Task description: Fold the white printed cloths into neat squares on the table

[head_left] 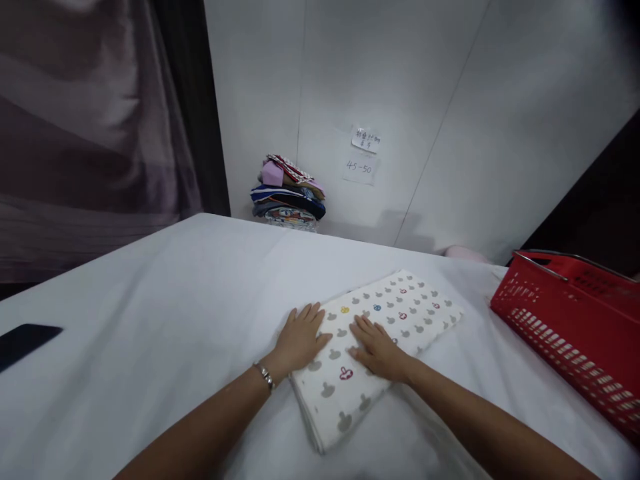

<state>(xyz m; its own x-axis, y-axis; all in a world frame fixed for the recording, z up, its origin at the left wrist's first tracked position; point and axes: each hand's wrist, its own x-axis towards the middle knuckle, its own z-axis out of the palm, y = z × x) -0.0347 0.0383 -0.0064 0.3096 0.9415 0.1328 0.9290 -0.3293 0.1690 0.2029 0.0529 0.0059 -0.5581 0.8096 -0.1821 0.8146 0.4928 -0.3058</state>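
A white cloth (360,400) printed with grey, red, yellow and blue mushroom shapes lies folded into a long, layered rectangle on the white-covered table (165,320). My left hand (301,339) rests flat on its left long edge, fingers spread. Near the middle of the cloth, my right hand (379,348) lies palm down with its fingers stretched out. Both hands press on the top layer, and neither grips anything. A metal bracelet (265,375) circles my left wrist.
A red plastic basket (575,320) stands at the right. Behind the table's far edge is a stack of folded fabrics (289,193) against the wall. A dark phone-like slab (25,343) lies at the left edge. Paper notes (361,167) hang on the wall; a curtain (90,133) hangs left.
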